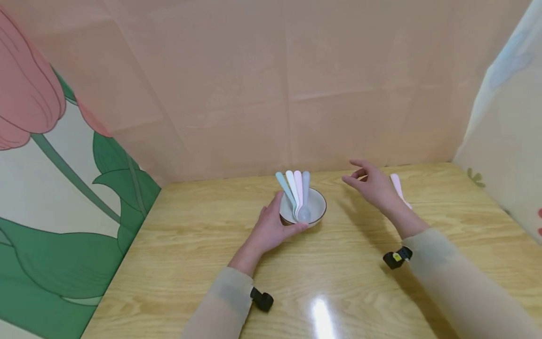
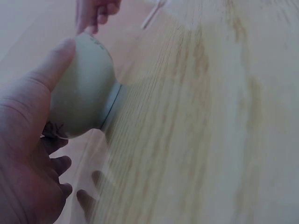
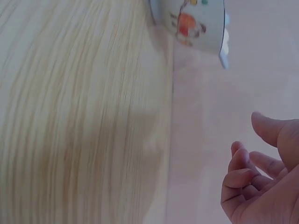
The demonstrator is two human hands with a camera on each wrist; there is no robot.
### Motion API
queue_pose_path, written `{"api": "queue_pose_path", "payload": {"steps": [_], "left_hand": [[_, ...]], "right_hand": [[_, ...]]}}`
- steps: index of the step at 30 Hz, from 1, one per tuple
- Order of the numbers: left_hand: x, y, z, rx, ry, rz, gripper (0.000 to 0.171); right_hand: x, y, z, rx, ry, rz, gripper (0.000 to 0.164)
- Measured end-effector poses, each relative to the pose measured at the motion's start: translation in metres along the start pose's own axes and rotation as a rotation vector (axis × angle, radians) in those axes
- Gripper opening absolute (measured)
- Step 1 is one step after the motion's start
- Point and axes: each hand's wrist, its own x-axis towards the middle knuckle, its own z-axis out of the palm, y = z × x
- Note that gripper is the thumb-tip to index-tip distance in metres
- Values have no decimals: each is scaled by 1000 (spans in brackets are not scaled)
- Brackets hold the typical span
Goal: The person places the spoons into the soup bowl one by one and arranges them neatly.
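Note:
My left hand [image 1: 272, 230] holds a white bowl [image 1: 320, 207] by its near-left side, thumb at the near rim and fingers around the left. Several spoons [image 1: 298, 188], teal, white, pink and grey-blue, lean in the bowl with handles pointing up and away. To the bowl's right, above the table, my right hand [image 1: 371, 184] is raised with loosely bent fingers and nothing in it. A pink spoon [image 1: 396, 184] lies on the table just past that hand, partly hidden by the wrist. In the right wrist view, the bowl [image 3: 201, 23] shows a coloured print on its outside.
The wood-grain table [image 1: 203, 245] ends at the back against a plain pinkish cloth [image 1: 228, 94]. A flower-printed cloth [image 1: 84, 188] hangs on the left side and a pale one [image 1: 508, 150] on the right. Light glares off the front of the table.

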Motion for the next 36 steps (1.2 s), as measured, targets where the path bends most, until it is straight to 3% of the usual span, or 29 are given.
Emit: {"api": "queue_pose_path", "payload": {"steps": [6, 17, 27, 36], "left_hand": [[1, 0, 2, 8, -3, -8, 110], [2, 3, 2, 8, -2, -10, 111], [3, 4, 4, 5, -4, -19, 112], [5, 6, 4, 2, -4, -12, 110]], "right_hand": [[-3, 19, -20, -48, 40, 13, 74], [-10, 49, -56, -117, 40, 33, 80], [-12, 62, -72, -157, 96, 60, 80], [-10, 75, -84, -184, 79, 108, 87]]}}
